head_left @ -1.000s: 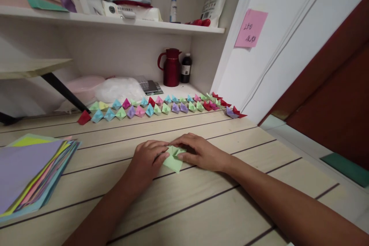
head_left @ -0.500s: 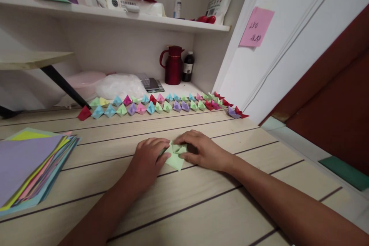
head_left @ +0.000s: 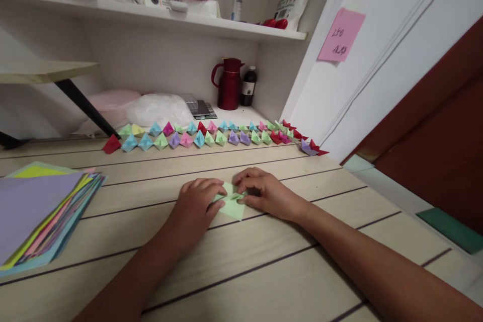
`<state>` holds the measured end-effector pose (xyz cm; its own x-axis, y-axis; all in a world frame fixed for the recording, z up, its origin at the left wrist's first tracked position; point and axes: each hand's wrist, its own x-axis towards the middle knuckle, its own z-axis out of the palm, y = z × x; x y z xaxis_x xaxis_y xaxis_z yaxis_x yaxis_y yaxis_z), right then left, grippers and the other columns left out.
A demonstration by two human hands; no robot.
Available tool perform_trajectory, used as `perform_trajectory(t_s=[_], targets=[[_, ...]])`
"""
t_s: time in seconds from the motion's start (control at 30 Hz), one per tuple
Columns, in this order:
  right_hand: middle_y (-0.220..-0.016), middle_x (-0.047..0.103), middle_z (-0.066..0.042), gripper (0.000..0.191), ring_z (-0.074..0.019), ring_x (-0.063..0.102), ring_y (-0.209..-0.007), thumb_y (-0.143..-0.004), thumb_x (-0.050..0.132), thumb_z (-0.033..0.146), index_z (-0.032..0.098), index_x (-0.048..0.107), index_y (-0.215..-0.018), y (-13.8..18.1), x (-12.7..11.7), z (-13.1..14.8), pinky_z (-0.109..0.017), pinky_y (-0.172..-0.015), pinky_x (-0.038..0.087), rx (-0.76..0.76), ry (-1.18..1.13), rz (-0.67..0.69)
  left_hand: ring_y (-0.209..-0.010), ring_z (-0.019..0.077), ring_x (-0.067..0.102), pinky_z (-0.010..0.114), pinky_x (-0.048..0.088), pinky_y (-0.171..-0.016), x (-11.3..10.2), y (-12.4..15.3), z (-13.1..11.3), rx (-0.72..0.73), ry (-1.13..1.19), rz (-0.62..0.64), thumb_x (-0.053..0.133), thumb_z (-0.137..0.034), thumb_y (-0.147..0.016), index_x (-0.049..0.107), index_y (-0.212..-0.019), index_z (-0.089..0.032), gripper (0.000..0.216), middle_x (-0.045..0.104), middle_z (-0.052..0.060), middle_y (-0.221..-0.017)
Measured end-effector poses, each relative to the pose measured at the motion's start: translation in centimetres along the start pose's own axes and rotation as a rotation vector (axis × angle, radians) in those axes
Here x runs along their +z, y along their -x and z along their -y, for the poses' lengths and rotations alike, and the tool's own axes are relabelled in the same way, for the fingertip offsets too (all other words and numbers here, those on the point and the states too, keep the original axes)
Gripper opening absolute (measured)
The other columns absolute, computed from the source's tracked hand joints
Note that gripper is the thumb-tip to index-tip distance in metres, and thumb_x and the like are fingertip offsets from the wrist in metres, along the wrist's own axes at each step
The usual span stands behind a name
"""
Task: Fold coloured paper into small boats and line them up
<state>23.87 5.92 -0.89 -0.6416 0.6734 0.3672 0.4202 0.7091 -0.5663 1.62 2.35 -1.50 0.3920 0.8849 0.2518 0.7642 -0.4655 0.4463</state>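
Observation:
A light green piece of folded paper (head_left: pixel 233 209) lies on the wooden table between my hands, with raised flaps across its middle. My left hand (head_left: pixel 198 206) grips its left side between thumb and fingers. From the right, my right hand (head_left: pixel 262 192) pinches a flap near the centre with thumb and forefinger. Parts of the paper's left and right edges are hidden under my fingers. Beyond my hands stand two rows of small folded paper boats (head_left: pixel 186 140) in red, blue, green, purple and pink.
A stack of coloured paper sheets (head_left: pixel 41 211) lies at the left. Behind the boats, a white shelf unit (head_left: pixel 169 43) holds a dark red jug (head_left: pixel 229 85), a dark bottle (head_left: pixel 248 86) and a plastic bag (head_left: pixel 160 110). A pink note (head_left: pixel 341 35) hangs on the right wall.
My right fingers have shifted on the green paper, and its middle flaps now look more opened out. The camera view has moved slightly.

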Motion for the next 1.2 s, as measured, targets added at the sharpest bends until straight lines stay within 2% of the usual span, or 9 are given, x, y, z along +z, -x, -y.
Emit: perform_trajectory(t_s=[0.17, 0.3, 0.5, 0.6, 0.7, 0.77, 0.87, 1.0, 1.2], targets=[[-0.097, 0.067, -0.006, 0.009, -0.0195, 0.06, -0.094, -0.083, 0.068, 0.021, 0.019, 0.064, -0.076, -0.4, 0.1, -0.2, -0.035, -0.087, 0.045, 0.111, 0.005, -0.032, -0.114, 0.0232, 0.055, 0.043, 0.036, -0.095, 0.3, -0.2, 0.2, -0.057, 0.039, -0.046, 0.058, -0.019, -0.081, 0.06, -0.085, -0.024, 0.007, 0.064, 0.001, -0.121], [-0.097, 0.065, -0.006, 0.005, -0.0208, 0.057, -0.095, -0.086, 0.064, 0.024, 0.019, 0.064, -0.088, -0.8, 0.9, -0.3, -0.036, -0.087, 0.043, 0.154, 0.144, -0.049, -0.115, 0.0245, 0.053, 0.044, 0.038, -0.096, 0.3, -0.4, 0.3, -0.117, 0.09, -0.092, 0.054, -0.022, -0.085, 0.061, -0.075, -0.022, 0.012, 0.062, 0.005, -0.122], [-0.097, 0.061, -0.008, 0.016, -0.0223, 0.055, -0.095, -0.09, 0.058, 0.033, 0.019, 0.062, -0.095, -1.7, 1.6, 0.2, -0.035, -0.084, 0.039, 0.23, 0.351, -0.02, -0.115, 0.0267, 0.054, 0.045, 0.04, -0.096, 0.3, -0.3, 0.0, -0.139, 0.02, -0.118, 0.057, -0.019, -0.084, 0.057, -0.068, -0.02, 0.016, 0.062, 0.009, -0.122], [-0.093, 0.059, -0.007, 0.021, -0.0208, 0.055, -0.086, -0.091, 0.055, 0.039, 0.019, 0.06, -0.093, -2.0, 1.7, 0.7, -0.033, -0.077, 0.038, 0.278, 0.426, -0.013, -0.119, 0.0283, 0.052, 0.047, 0.041, -0.097, 0.5, -0.2, -0.2, -0.144, -0.068, -0.138, 0.062, -0.016, -0.081, 0.059, -0.079, -0.018, 0.004, 0.06, 0.012, -0.126], [-0.092, 0.059, -0.006, 0.023, -0.0203, 0.055, -0.082, -0.088, 0.059, 0.042, 0.02, 0.058, -0.093, -2.1, 1.9, 0.9, -0.031, -0.07, 0.036, 0.33, 0.471, -0.038, -0.128, 0.0287, 0.047, 0.047, 0.042, -0.099, 0.7, -0.2, -0.4, -0.102, -0.143, -0.17, 0.063, -0.014, -0.08, 0.057, -0.115, -0.018, 0.036, 0.05, 0.015, -0.139], [-0.091, 0.059, -0.004, 0.024, -0.0195, 0.055, -0.081, -0.086, 0.062, 0.042, 0.021, 0.058, -0.096, -2.0, 2.0, 0.8, -0.03, -0.068, 0.035, 0.352, 0.45, -0.059, -0.131, 0.0282, 0.044, 0.048, 0.04, -0.101, 0.7, -0.2, -0.5, -0.021, -0.225, -0.156, 0.06, -0.014, -0.083, 0.051, -0.13, -0.024, 0.049, 0.042, 0.012, -0.148], [-0.092, 0.06, -0.001, 0.025, -0.0165, 0.056, -0.08, -0.083, 0.066, 0.037, 0.024, 0.057, -0.102, -2.0, 1.7, 0.4, -0.027, -0.066, 0.035, 0.378, 0.335, -0.09, -0.133, 0.0289, 0.043, 0.053, 0.035, -0.105, 0.5, -0.1, -0.5, 0.081, -0.365, -0.055, 0.049, -0.01, -0.088, 0.058, -0.126, -0.028, 0.043, 0.048, 0.006, -0.146], [-0.091, 0.061, 0.001, 0.025, -0.0134, 0.057, -0.075, -0.079, 0.069, 0.025, 0.026, 0.061, -0.102, -1.9, 0.5, -0.8, -0.025, -0.065, 0.037, 0.432, 0.218, -0.132, -0.135, 0.0315, 0.042, 0.06, 0.029, -0.105, 0.1, 0.1, -0.3, 0.122, -0.44, 0.075, 0.043, -0.008, -0.088, 0.059, -0.126, -0.028, 0.046, 0.054, 0.003, -0.141], [-0.095, 0.063, -0.002, 0.022, -0.0153, 0.059, -0.08, -0.083, 0.057, 0.011, 0.025, 0.066, -0.098, -1.3, 0.2, -2.2, -0.027, -0.071, 0.042, 0.413, 0.238, -0.248, -0.138, 0.0307, 0.038, 0.062, 0.022, -0.109, -0.2, 0.1, -0.4, 0.097, -0.453, 0.118, 0.04, -0.009, -0.088, 0.057, -0.129, -0.029, 0.048, 0.049, 0.002, -0.145]])
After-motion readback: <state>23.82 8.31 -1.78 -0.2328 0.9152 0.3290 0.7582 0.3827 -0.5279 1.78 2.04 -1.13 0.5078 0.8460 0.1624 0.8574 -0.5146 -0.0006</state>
